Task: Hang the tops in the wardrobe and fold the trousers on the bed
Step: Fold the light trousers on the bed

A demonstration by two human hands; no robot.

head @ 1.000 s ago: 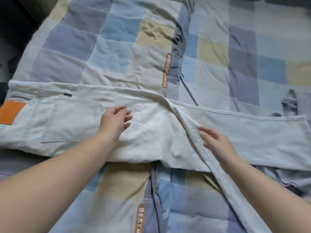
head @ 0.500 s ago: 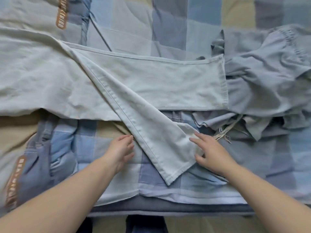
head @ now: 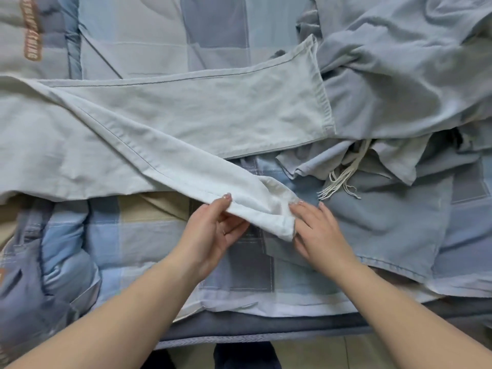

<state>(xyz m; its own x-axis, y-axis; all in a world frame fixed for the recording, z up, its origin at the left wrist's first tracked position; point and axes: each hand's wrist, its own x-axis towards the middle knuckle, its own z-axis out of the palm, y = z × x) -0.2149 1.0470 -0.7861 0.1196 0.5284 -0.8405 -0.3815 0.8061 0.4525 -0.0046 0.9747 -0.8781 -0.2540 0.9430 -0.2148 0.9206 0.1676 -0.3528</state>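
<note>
Bed covered by a checked quilt (head: 149, 235) in blue, grey and beige squares, its near edge just below the forearms, a strip of tiled floor (head: 319, 350) beyond that edge. Spread across the quilt above both hands, pale light-blue jeans (head: 186, 113): one leg flat, running from above the left hand to a hem up and right of the right hand; the other leg slanting down toward the hands, its hem end raised off the quilt between them. Left hand (head: 210, 235) pinching the near edge of that hem end, thumb on top, fingers curled beneath the cloth. Right hand (head: 319, 230) at the hem's other corner, fingers out over the fabric, thumb tucked under the edge; true grip or mere touch impossible to tell. Hands close together, parted only by the width of the hem. Right of the right hand, a rumpled heap of grey-blue garments (head: 399, 83), touching the flat leg's hem, with a frayed white drawstring (head: 343, 179) trailing out just above the right fingers.
</note>
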